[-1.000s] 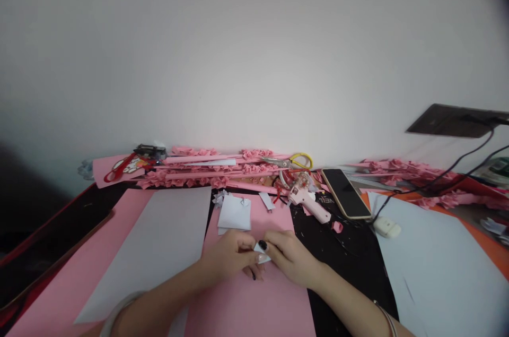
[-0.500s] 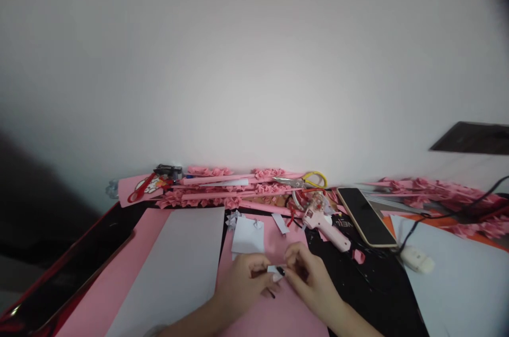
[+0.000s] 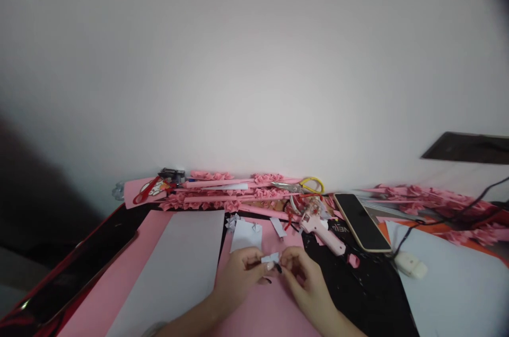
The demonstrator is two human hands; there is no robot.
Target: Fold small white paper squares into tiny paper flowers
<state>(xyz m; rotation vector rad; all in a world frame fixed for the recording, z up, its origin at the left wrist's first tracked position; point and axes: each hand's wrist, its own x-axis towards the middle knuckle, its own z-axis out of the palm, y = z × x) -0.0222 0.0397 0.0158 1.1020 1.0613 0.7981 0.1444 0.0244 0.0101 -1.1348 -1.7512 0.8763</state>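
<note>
A small piece of pale paper (image 3: 270,258) is pinched in my left hand (image 3: 242,274), between thumb and fingers. My right hand (image 3: 305,276) is closed at the right end of the paper, its thumb and fingertips meeting there; whether they grip it is partly hidden. Under both hands lies a pink sheet (image 3: 262,310). Just beyond my left hand is a white paper rectangle (image 3: 245,236), with small folded paper pieces (image 3: 233,222) by its upper left corner. A narrow pale paper strip (image 3: 278,226) rests on the pink sheet farther back.
A pink glue gun (image 3: 324,232), a phone (image 3: 361,222) and a white plastic device (image 3: 411,265) lie to the right. Yellow-handled scissors (image 3: 312,184) and pink paper flower stems (image 3: 222,198) line the wall. A large white sheet (image 3: 175,262) is at left.
The pale paper piece now shows more of its length above my left thumb. Both hands stay together at nearly the same place, while the view has shifted slightly.
</note>
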